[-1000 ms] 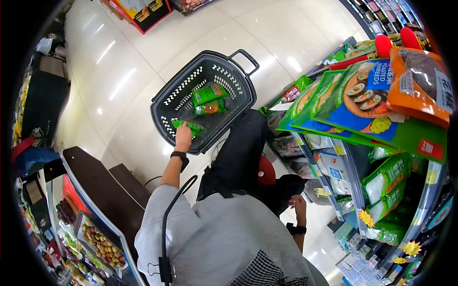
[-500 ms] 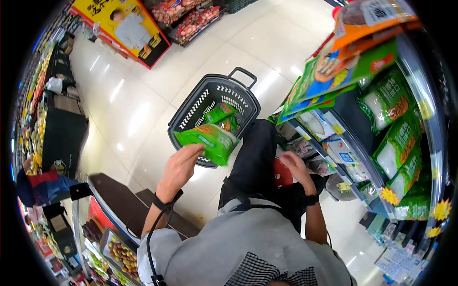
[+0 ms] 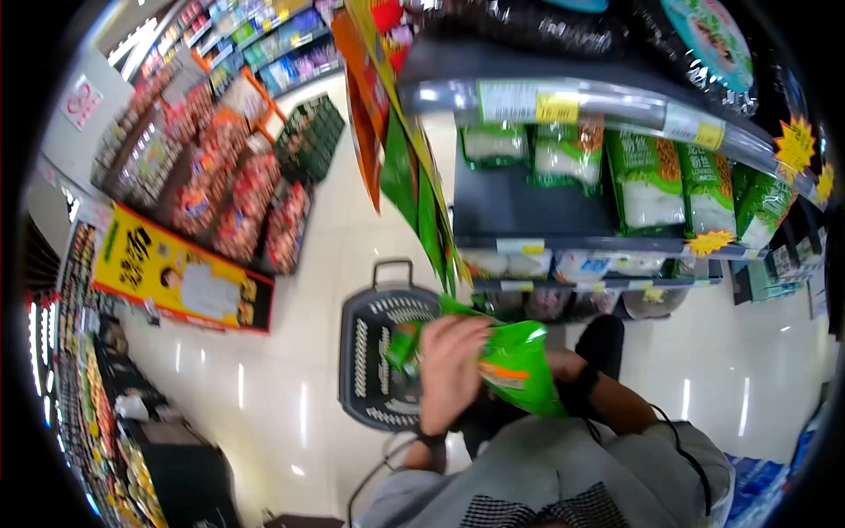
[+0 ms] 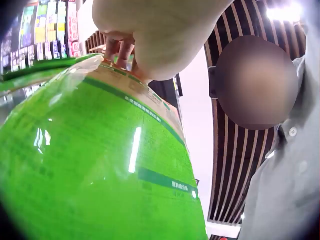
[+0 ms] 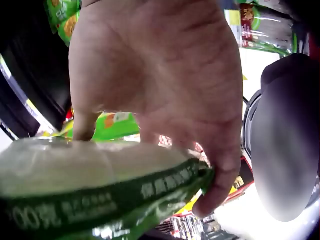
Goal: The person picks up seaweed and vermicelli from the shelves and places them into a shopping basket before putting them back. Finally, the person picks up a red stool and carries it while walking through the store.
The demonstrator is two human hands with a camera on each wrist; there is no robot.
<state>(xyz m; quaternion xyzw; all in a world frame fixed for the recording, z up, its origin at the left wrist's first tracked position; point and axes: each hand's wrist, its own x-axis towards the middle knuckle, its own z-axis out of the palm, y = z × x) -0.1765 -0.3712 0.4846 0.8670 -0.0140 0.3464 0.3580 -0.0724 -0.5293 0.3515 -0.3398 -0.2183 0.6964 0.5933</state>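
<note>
A green bag of vermicelli (image 3: 525, 352) with an orange patch is held between both hands in front of the body. My left hand (image 3: 451, 370) grips its left end. In the left wrist view that hand's fingers (image 4: 120, 52) curl over the edge of the printed green face. At the right end, my right hand (image 3: 568, 364) is partly hidden behind the bag. The right wrist view shows its fingers (image 5: 217, 187) and thumb around the bag's clear panel (image 5: 95, 162), with white contents inside. Left of the hands, a grey shopping basket (image 3: 352, 387) stands on the floor with a green packet (image 3: 403, 346) inside.
A shelf (image 3: 493, 207) ahead holds similar green vermicelli bags (image 3: 647, 185). Green and orange hanging packets (image 3: 409, 176) jut out above the basket. A yellow poster (image 3: 167, 273) fronts a display of red-packed goods (image 3: 251, 211) at the left.
The left hand has lifted the bag out of the basket and carried it right, where the right hand has come to grip it too. The head view has turned toward the shelf.
</note>
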